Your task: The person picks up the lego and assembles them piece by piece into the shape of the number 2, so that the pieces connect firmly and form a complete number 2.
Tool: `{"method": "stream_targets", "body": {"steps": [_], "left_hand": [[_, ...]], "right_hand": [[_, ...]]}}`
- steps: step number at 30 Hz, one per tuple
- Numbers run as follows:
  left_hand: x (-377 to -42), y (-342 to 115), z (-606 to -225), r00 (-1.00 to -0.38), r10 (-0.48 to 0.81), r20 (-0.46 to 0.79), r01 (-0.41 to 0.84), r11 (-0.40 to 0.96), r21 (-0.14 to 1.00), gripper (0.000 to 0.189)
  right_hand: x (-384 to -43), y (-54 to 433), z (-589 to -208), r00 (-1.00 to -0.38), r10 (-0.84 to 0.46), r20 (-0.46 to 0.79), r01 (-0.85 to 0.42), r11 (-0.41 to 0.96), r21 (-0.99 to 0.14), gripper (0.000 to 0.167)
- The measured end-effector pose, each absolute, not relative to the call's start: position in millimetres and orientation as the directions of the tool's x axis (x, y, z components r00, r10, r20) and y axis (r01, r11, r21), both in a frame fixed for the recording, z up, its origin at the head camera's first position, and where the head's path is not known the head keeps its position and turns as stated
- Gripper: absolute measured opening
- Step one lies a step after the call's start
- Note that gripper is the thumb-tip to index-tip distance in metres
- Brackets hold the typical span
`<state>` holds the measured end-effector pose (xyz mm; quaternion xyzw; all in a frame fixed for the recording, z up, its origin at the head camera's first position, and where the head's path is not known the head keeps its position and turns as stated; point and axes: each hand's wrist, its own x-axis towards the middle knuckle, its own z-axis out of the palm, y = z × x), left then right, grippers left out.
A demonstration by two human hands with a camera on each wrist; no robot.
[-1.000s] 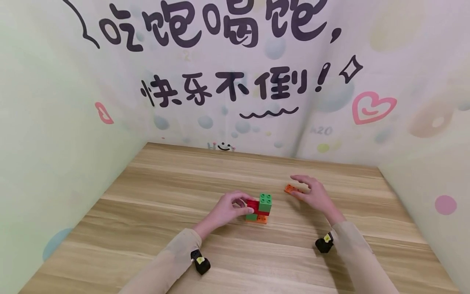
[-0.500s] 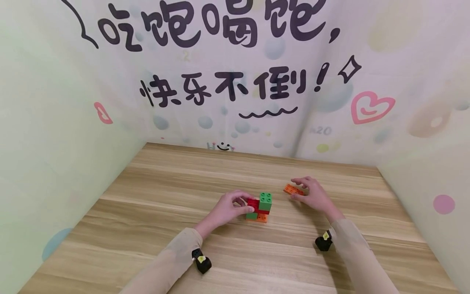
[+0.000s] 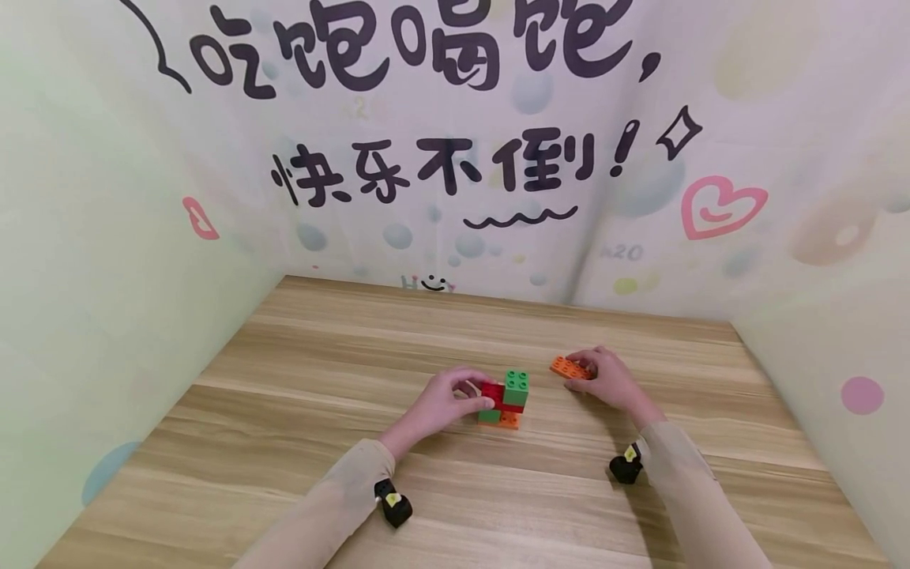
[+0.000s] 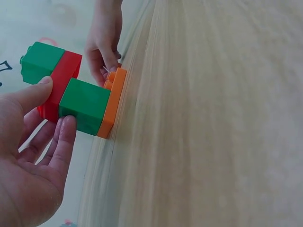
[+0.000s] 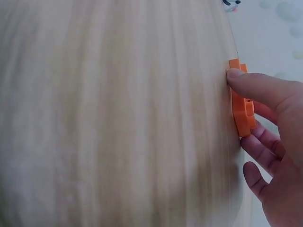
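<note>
A small stack of building bricks stands on the table in the head view. At its base is a thin orange brick (image 4: 111, 105), with a green brick (image 4: 85, 106) on one end. Across that lies a red brick (image 4: 64, 84), topped by another green brick (image 3: 517, 387). My left hand (image 3: 444, 401) grips the stack at the red brick, with thumb and fingers on opposite sides. To the right, a separate thin orange brick (image 3: 569, 367) lies studs up on the table. My right hand (image 3: 606, 381) pinches it, its thumb on the near side in the right wrist view (image 5: 241, 125).
The wooden table (image 3: 341, 340) carries the bricks. A printed backdrop (image 3: 455, 253) rises behind its far edge, and pale side panels flank it. Black wrist cameras (image 3: 393, 503) are strapped at both sleeves.
My right fingers have lowered and closed onto the separate orange brick. The left hand keeps its hold on the stack, which has barely shifted.
</note>
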<state>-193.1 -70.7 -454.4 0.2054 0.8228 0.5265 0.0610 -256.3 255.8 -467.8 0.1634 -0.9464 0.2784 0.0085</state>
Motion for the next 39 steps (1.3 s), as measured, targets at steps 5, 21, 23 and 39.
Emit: {"method": "stream_targets", "body": {"steps": [5, 21, 23, 39], "left_hand": [[-195, -71, -455, -0.904, 0.409, 0.123, 0.284, 0.360, 0.889, 0.031], [-194, -70, -455, -0.902, 0.407, 0.145, 0.290, 0.321, 0.902, 0.031], [-195, -70, -455, -0.901, 0.410, 0.145, 0.291, 0.320, 0.902, 0.031], [-196, -71, -456, -0.906, 0.407, 0.111, 0.266, 0.348, 0.899, 0.031]], "right_hand": [[-258, 256, -467, -0.951, -0.300, 0.074, -0.291, 0.793, -0.535, 0.046], [-255, 251, -460, -0.940, -0.324, 0.111, -0.332, 0.785, -0.522, 0.036], [-254, 251, -458, -0.939, -0.322, 0.118, -0.334, 0.785, -0.521, 0.036], [-254, 251, -438, -0.920, -0.320, 0.228, -0.392, 0.775, -0.495, 0.039]]}}
